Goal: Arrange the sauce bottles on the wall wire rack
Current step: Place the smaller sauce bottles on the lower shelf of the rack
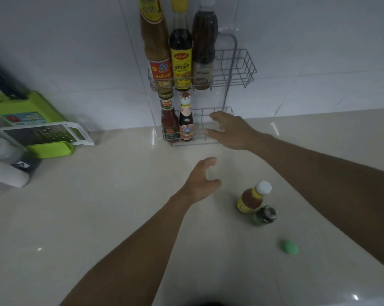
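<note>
Glossy pale countertop (98,217) has loads of free room around both hands. Right hand (230,131), fingers spread and empty, sits at the wire rack (237,69)'s bare lower-right section, two bottles (177,120) just left of its fingertips. Left hand (202,180) hangs loosely curled, empty. Yellow-label bottle (251,198) stands behind it; labels too blurry to read.

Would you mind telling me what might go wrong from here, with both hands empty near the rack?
The right hand reaches into the lower shelf close to the dark sauce bottle; a bump might topple it. The left hand hovers near the white-capped bottle and small green jar, which stand close together, so grabbing one may knock the other.
</note>
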A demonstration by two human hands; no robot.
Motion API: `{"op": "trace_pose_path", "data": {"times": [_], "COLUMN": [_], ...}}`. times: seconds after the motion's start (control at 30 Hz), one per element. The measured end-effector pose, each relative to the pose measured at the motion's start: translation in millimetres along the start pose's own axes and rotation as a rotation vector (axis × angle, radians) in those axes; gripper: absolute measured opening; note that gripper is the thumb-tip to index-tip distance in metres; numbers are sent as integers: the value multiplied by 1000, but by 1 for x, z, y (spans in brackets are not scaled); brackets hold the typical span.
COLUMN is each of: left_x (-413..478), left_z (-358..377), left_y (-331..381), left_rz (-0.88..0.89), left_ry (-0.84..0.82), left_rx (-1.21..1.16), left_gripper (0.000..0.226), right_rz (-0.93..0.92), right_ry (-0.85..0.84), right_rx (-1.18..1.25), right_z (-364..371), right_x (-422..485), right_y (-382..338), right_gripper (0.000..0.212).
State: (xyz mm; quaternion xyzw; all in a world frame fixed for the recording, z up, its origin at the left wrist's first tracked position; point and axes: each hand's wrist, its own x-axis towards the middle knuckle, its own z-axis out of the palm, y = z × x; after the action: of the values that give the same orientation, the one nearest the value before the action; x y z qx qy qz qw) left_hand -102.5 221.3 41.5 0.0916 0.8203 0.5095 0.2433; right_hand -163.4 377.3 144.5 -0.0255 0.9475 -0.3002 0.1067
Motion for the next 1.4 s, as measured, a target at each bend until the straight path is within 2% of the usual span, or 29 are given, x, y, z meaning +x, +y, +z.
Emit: {"op": "trace_pose_path", "data": {"times": [0.1, 0.23, 0.33, 0.47, 0.57, 0.73, 0.87, 0.93, 1.0, 1.13, 1.23, 1.33, 1.4], "left_x": [-14, -28, -34, -34, -31, -29, -34, -36, -36, -40, -42, -42, -41], "left_z": [26, 60, 79, 91, 94, 94, 81, 71, 60, 34, 17, 6, 7], "left_y": [-3, -3, 0, 8, 14, 15, 18, 21, 26, 40, 49, 54, 54], "left_rz": [11, 26, 48, 80, 117, 61, -45, -76, -46, 39, 66, 71, 27], "left_ry": [-191, -297, -297, -230, -216, -182, -136, -95, -69, -14, 47, 97, 191], "left_rx": [9, 15, -43, -46, 12, 29, -182, -328, -384, -391, -425, -418, -346], "left_gripper": [71, 79, 74, 54, 40, 40, 35, 38, 39, 26, 21, 22, 26], "right_rz": [37, 157, 304, 466, 499, 492, 431, 307, 146, -214, -425, -473, -327], "right_ry": [-17, -82, -137, -148, -121, -108, -106, -106, -97, -7, 23, 89, 101], "right_rx": [-31, -93, -16, 222, 286, 339, 404, 383, 245, -147, -382, -510, -600], "right_z": [-7, -9, -5, 6, 8, 10, 6, 0, -7, -30, -48, -48, -40], "right_x": [-33, -72, -91, -109, -112, -109, -102, -100, -98, -83, -71, -64, -56], "right_y": [15, 35, 44, 55, 56, 54, 44, 35, 23, 3, -12, -27, -30], "right_gripper": [62, 50, 57, 53, 53, 59, 59, 53, 50, 61, 49, 44, 43]}}
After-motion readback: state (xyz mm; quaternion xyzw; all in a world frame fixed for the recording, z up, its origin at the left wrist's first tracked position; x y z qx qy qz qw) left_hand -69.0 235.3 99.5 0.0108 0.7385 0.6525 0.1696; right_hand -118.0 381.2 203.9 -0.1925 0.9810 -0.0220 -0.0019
